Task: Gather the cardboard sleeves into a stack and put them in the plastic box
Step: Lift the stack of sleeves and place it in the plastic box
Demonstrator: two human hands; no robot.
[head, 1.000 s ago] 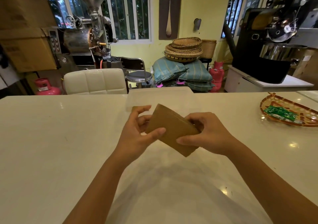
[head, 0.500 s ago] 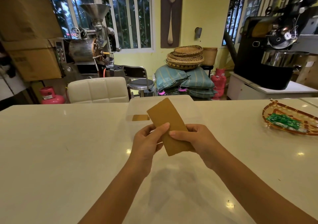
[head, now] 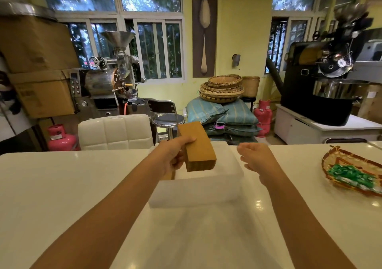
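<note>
A wide white table [head: 62, 186] is seen filling the lower part of the view. On it, at the middle, a translucent plastic box [head: 196, 190] is set, its near wall facing the person. A woven tray [head: 334, 161] with green packets [head: 349, 174] is placed on the table well to the right of the box. The left hand [head: 173, 155] is closed around a stack of brown cardboard sleeves [head: 198, 146], which is held above the box's open top, tilted, with the thumb laid over its upper face. A further brown piece [head: 170, 174] is glimpsed below the left hand at the box's left side; whether it is inside cannot be told. The right hand [head: 255, 157] is held empty and loosely curled just beside the stack, not touching it.
</note>
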